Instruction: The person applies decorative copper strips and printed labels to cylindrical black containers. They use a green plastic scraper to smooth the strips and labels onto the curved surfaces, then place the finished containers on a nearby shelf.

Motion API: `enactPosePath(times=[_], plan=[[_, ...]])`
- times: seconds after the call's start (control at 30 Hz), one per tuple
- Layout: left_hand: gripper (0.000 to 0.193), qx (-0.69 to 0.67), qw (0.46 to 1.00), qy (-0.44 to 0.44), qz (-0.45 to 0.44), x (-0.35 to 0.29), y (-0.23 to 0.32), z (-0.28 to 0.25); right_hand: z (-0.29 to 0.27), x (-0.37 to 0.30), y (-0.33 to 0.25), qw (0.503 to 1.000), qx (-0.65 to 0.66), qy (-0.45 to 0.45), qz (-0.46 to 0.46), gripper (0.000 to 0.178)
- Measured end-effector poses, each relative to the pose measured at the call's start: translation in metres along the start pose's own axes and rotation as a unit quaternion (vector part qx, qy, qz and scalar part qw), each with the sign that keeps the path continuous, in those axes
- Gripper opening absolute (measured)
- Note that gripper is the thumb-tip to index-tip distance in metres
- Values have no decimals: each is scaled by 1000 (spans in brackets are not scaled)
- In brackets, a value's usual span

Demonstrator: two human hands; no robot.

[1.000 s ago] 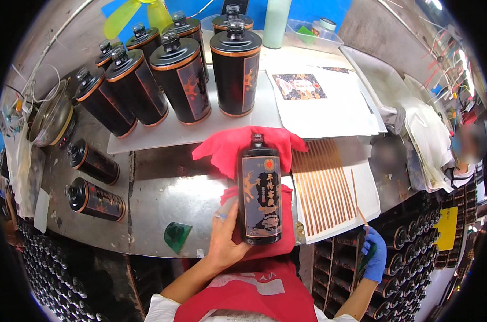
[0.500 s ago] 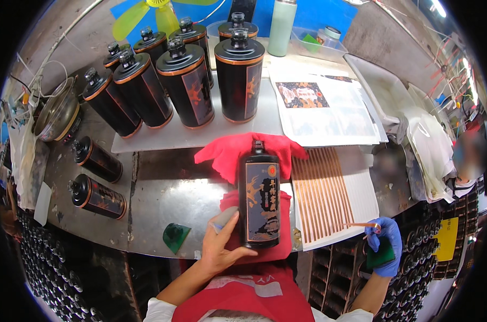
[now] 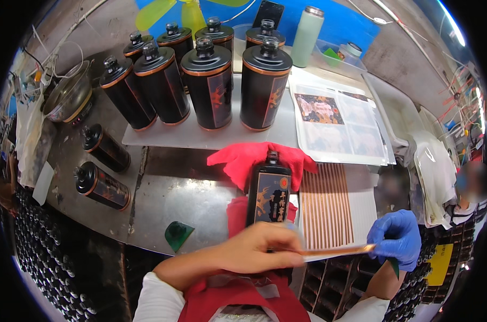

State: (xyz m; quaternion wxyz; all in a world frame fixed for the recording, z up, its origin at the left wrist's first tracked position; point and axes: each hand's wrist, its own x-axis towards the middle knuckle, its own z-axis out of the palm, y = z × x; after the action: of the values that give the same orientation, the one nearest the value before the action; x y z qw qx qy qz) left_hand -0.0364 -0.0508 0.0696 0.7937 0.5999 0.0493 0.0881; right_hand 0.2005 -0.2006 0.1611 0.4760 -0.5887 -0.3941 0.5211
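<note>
A thin copper-coloured strip point(image 3: 337, 250) is stretched level in front of me. My left hand point(image 3: 259, 247), bare and slightly blurred, pinches its left end. My right hand point(image 3: 398, 239), in a blue glove, pinches the right end. Part of a green scraper point(image 3: 395, 266) shows below the gloved fingers. Behind my left hand lies a black bottle point(image 3: 268, 196) with a dark label and gold decoration, its neck pointing away. Red cloth point(image 3: 238, 158) is bunched under its neck; the bottle's lower end is hidden by my left hand. The strip sheet point(image 3: 329, 209) with several copper strips lies right of the bottle.
Several black bottles point(image 3: 206, 91) stand on a grey board at the back. Two smaller bottles point(image 3: 107, 185) are at the left. Another green scraper point(image 3: 177, 235) lies near the front edge. Printed sheets point(image 3: 340, 129), a pale green flask point(image 3: 308, 37) and a white tray point(image 3: 385, 107) occupy the back right.
My left hand has left the bottle and moved right to take the strip's left end. My right hand has shifted slightly right, and the strip is now stretched between both hands. The view has shifted.
</note>
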Motion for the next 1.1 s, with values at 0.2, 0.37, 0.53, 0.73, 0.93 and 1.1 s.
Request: enactPosePath(times=[0.2,0.37,0.53,0.73,0.93,1.1], plan=[[8,129,959,250,5,-14,-15,-50,-23,28,38,979,-61,175,84,8],[6,-41,905,409,106,8,-35,-61,-30,59,55,982,-19,183,45,12],[6,-154,867,457,126,28,-51,-67,-37,79,66,979,-13,195,57,13],[5,-198,850,478,100,36,-54,-72,-44,93,76,980,5,190,58,11],[6,-207,844,486,92,39,-61,-71,-46,100,79,980,19,191,51,10],[6,-224,841,485,92,39,-65,-71,-43,99,80,979,24,199,44,11]])
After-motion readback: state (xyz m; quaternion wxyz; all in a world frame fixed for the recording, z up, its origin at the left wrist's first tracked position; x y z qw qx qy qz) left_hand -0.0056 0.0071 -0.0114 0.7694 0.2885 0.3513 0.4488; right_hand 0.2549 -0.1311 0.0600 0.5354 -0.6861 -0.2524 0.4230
